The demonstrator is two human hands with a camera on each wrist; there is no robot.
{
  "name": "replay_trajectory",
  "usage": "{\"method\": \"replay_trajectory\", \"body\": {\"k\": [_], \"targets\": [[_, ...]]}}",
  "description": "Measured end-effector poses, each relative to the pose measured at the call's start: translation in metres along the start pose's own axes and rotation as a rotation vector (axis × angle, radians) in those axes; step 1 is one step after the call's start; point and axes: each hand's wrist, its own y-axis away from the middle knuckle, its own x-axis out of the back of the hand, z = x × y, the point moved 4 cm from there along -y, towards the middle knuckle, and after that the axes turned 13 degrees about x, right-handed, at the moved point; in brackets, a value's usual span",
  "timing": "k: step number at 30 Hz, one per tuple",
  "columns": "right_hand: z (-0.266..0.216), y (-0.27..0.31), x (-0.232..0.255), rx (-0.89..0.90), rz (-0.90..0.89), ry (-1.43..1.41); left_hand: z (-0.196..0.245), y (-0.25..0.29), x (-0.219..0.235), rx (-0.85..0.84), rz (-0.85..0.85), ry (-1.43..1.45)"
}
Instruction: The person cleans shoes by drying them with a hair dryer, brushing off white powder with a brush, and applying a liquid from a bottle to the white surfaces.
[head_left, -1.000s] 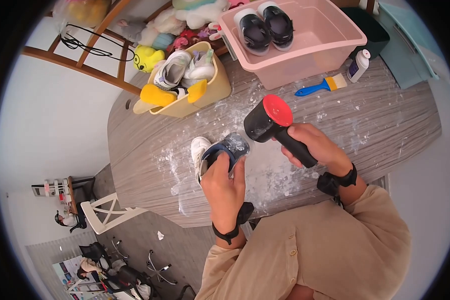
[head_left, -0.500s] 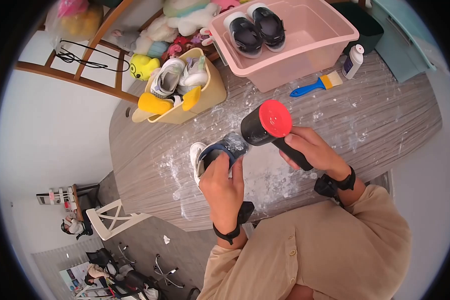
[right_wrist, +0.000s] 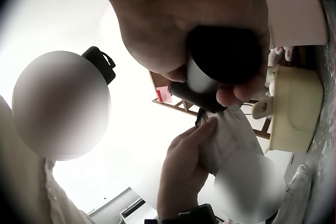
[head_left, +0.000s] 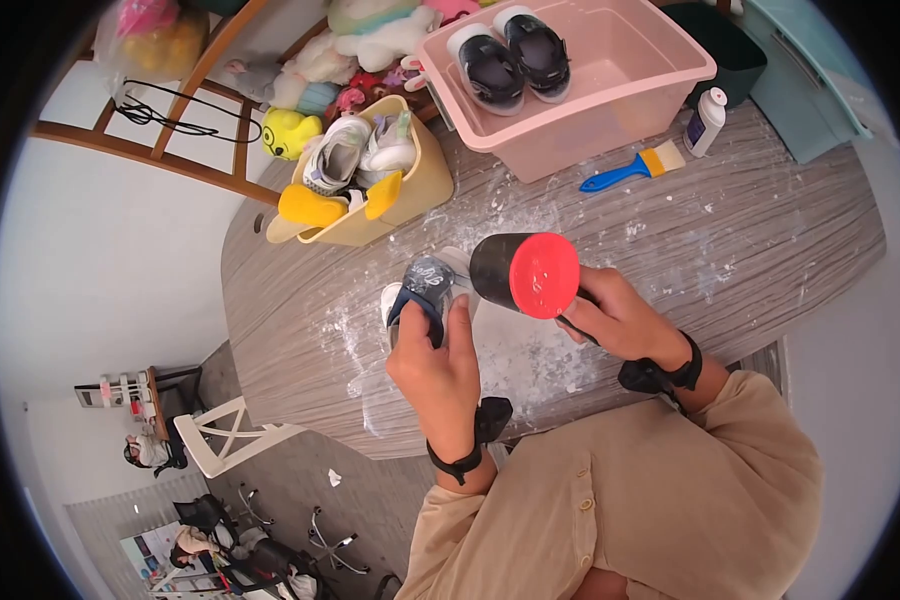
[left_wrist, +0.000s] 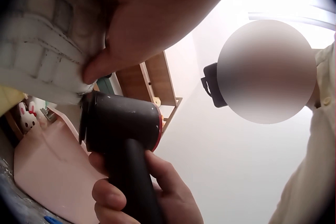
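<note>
My left hand (head_left: 436, 380) grips a white shoe (left_wrist: 42, 40) by its opening, thumb and fingers pinching the edge; its dark lettered inside (head_left: 428, 280) faces up in the head view. In my right hand (head_left: 622, 312) is the handle of a black handheld device (head_left: 495, 268) with a round red end (head_left: 546, 276). The device's head, its other end towards the shoe, is right beside it; whether they touch, I cannot tell. Another white shoe (right_wrist: 296, 195) rests low in the right wrist view, mostly hidden behind the held one in the head view.
White flecks and smears mark the wooden table (head_left: 770, 230). Behind stand a yellow bin (head_left: 425, 170) of shoes and a pink tub (head_left: 580, 135) bearing dark shoes (head_left: 490, 75). A blue-handled brush (head_left: 615, 178) lies near a white bottle (head_left: 707, 120).
The held shoe has turned and moved slightly left. The device has come lower, its red end swinging round to face the head camera more fully. Both hands keep their grips.
</note>
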Motion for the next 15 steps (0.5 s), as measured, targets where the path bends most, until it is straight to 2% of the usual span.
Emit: {"method": "replay_trajectory", "body": {"k": [5, 7, 14, 15], "targets": [[-0.0031, -0.0005, -0.0013, 0.147, -0.001, 0.144, -0.0052, -0.0007, -0.0011, 0.062, -0.023, 0.109], [-0.0057, -0.001, -0.0028, 0.224, -0.028, 0.203, -0.0042, -0.0027, 0.0004, 0.146, -0.048, 0.165], [-0.0049, -0.0006, -0.0042, 0.243, -0.059, 0.184, -0.0096, -0.0076, 0.0011, 0.288, -0.203, 0.555], [-0.0056, 0.0, -0.0037, 0.241, -0.048, 0.17, -0.0064, -0.0063, 0.0014, 0.258, -0.214, 0.551]]}}
